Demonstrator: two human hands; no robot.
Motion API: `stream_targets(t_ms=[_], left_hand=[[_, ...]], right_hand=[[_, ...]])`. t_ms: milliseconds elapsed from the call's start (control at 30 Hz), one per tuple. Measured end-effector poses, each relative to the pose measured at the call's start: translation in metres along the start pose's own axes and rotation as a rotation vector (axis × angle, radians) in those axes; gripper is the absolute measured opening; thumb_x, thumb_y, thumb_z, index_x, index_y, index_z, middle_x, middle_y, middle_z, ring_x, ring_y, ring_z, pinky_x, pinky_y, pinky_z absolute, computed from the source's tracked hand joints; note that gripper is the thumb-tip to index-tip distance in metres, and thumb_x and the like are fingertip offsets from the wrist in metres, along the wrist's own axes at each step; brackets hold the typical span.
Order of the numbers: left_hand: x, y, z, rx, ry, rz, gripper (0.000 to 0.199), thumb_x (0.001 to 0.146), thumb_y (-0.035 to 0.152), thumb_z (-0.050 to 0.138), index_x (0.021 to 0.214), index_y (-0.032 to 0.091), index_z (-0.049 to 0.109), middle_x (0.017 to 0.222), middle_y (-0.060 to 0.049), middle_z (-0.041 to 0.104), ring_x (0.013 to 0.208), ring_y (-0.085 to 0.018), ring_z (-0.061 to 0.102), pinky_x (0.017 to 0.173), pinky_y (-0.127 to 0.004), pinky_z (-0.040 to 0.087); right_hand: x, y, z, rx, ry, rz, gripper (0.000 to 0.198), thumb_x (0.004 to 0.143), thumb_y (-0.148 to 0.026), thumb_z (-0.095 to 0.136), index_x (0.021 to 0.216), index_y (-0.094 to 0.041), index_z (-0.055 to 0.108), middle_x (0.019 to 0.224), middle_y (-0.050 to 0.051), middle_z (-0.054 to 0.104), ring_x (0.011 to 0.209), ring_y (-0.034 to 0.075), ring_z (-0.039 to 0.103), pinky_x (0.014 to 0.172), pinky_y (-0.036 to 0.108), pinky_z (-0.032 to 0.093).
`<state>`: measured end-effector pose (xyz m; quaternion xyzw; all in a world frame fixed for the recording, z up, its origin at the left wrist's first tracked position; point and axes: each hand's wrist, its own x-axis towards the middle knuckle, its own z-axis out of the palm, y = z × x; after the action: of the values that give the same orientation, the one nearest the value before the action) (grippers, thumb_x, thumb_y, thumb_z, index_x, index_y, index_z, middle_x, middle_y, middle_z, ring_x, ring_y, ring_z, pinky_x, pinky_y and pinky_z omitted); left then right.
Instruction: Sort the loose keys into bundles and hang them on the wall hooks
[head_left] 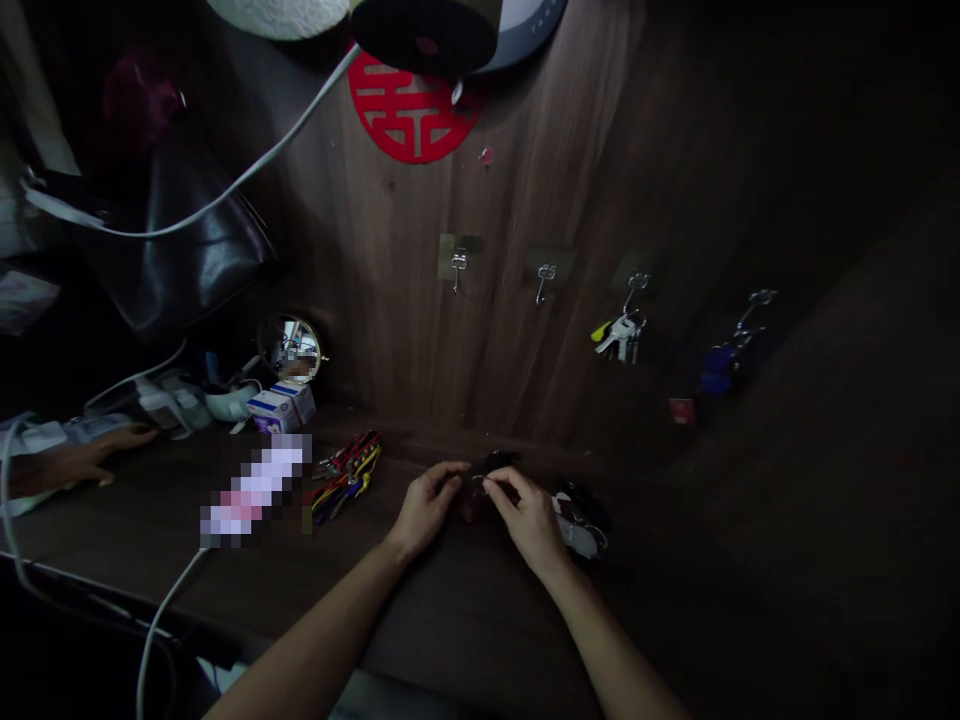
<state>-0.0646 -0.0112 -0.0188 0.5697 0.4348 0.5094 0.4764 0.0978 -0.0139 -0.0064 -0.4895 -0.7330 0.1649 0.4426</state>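
one small metal ring (478, 481) is pinched in the right hand (531, 512) over the desk (450, 620), near the far panel (487, 360); whether the left hand (426, 507), just left of it, grips anything i cannot tell. colorful cords (348, 478) lie farther left, a grey-and-black bundle (579, 535) right.

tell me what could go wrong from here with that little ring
The small silver metal ring, seemingly pinched in the right hand, might slip and drop onto the dark brown wooden surface. The grey-and-black bunch of small items close beside that hand could get nudged. The dim light may make the ring hard to see.
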Motion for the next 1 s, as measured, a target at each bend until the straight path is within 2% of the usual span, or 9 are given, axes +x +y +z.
stream_targets(t_ms=[167,367,567,767,1000], left_hand=[[-0.003,0.005,0.0,-0.028,-0.151,0.065,0.032,0.082,0.039,0.052,0.102,0.018,0.065,0.094,-0.005,0.066,0.093,-0.019,0.057,0.084,-0.028,0.043],[-0.005,0.007,0.005,-0.324,-0.307,-0.121,0.041,0.078,0.046,0.057,0.105,0.015,0.06,0.084,-0.006,0.066,0.076,-0.016,0.06,0.069,-0.026,0.046],[-0.003,0.002,0.008,-0.362,-0.29,-0.145,0.04,0.068,0.044,0.069,0.092,0.014,0.058,0.075,-0.004,0.065,0.048,-0.009,0.054,0.049,-0.023,0.043],[-0.002,0.003,0.008,-0.34,-0.214,-0.113,0.033,0.066,0.039,0.072,0.081,0.013,0.059,0.07,-0.005,0.068,0.066,-0.015,0.062,0.065,-0.026,0.047],[0.0,0.002,0.005,-0.332,-0.119,-0.121,0.033,0.066,0.043,0.07,0.076,0.014,0.058,0.068,-0.003,0.067,0.062,-0.015,0.063,0.063,-0.026,0.047]], right_hand=[[0.001,-0.006,0.001,0.248,0.068,0.105,0.019,0.081,-0.039,0.053,0.077,-0.022,0.06,0.067,0.001,0.064,0.063,0.016,0.059,0.059,0.026,0.046],[0.003,-0.006,0.0,0.255,0.124,0.134,0.018,0.079,-0.039,0.055,0.076,-0.022,0.06,0.068,0.001,0.066,0.062,0.017,0.059,0.057,0.026,0.046],[0.005,-0.002,0.002,0.28,0.17,0.149,0.018,0.08,-0.038,0.054,0.076,-0.022,0.059,0.069,0.001,0.064,0.065,0.016,0.059,0.061,0.027,0.047],[0.006,0.002,0.005,0.355,0.149,0.175,0.016,0.078,-0.036,0.056,0.083,-0.021,0.06,0.073,0.002,0.065,0.069,0.017,0.06,0.063,0.028,0.048],[0.005,0.003,0.005,0.353,0.139,0.135,0.022,0.08,-0.03,0.054,0.101,-0.022,0.057,0.085,0.004,0.064,0.078,0.017,0.061,0.065,0.028,0.05]])
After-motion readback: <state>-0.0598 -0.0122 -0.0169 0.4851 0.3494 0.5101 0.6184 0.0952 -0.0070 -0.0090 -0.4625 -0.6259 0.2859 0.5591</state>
